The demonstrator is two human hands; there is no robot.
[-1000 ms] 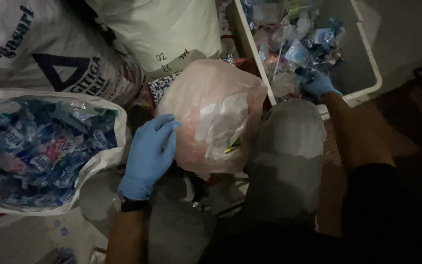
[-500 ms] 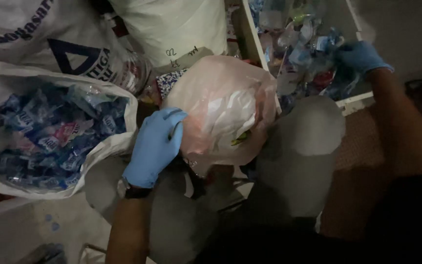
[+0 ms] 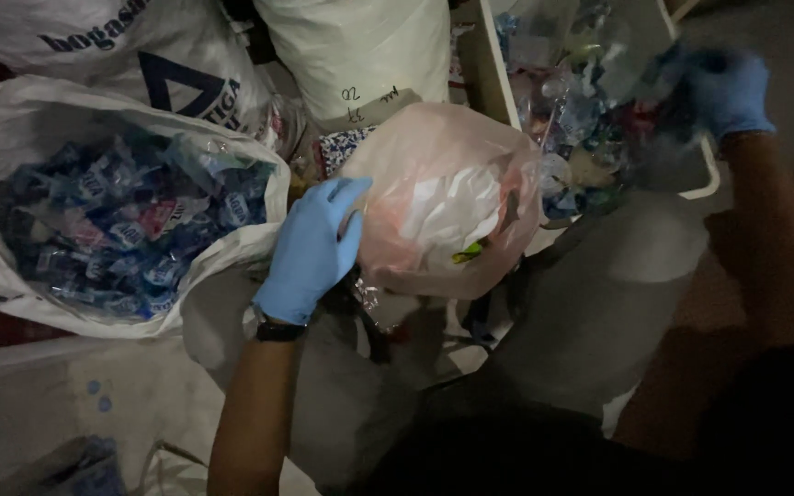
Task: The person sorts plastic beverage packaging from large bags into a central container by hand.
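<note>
Left hand (image 3: 310, 253) flat, fingers spread on pink bag (image 3: 443, 197); no real grip, bag may slide. Right hand (image 3: 723, 87) blurred in bin (image 3: 700, 179); fingers unclear, scraps could spill.

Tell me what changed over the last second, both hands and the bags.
The right hand in its blue glove rose from among the wrappers in the white plastic crate to its far right edge; whether it holds anything is blurred. The left hand stayed pressed against the translucent pink plastic bag. The white sack of blue wrappers stayed open beside it.
</note>
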